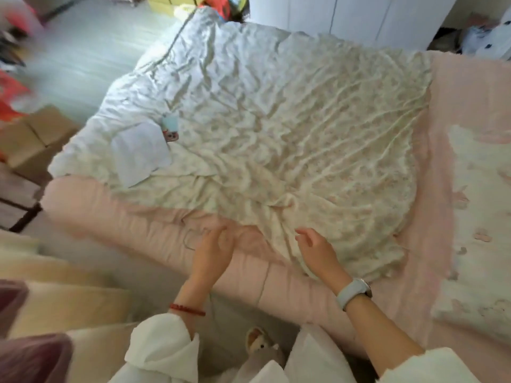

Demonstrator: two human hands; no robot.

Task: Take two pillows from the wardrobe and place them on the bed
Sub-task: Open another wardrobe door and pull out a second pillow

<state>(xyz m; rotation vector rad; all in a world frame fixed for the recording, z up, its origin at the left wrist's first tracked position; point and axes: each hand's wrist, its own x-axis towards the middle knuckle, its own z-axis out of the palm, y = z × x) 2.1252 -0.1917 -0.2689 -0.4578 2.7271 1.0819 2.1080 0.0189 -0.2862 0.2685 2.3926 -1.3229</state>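
1. Pink sheet (439, 139) covers the bed (116, 217), and a crumpled cream quilt (276, 128) lies spread over most of it.
2. Both hands are out over the near edge of the bed, a little apart, neither one gripping anything.
3. Left hand (213, 251) hangs above the pink edge, fingers loosely bent, a red bracelet (187, 309) on its wrist.
4. Right hand (316, 251) hovers just over the near hem of the quilt, fingers relaxed and slightly curled; whether the fingertips touch the cloth is hard to tell through the blur.
5. A pale watch (352, 293) sits on the right wrist, and white sleeves (160, 344) cover both forearms.
6. On the quilt's left side lies a sheet of white paper (139, 153), with a phone (170, 129) in a light blue case just beside its top corner.
7. Wardrobe (359, 17): white doors stand at the top of the view beyond the bed, with an opening to their right showing blue-and-white cloth inside.
8. The pillows cannot be picked out for sure; a cream and pink padded thing (475, 230) lies on the right side of the bed, too blurred to name.
9. Cardboard boxes (36, 139) stand on the floor to the left of the bed.
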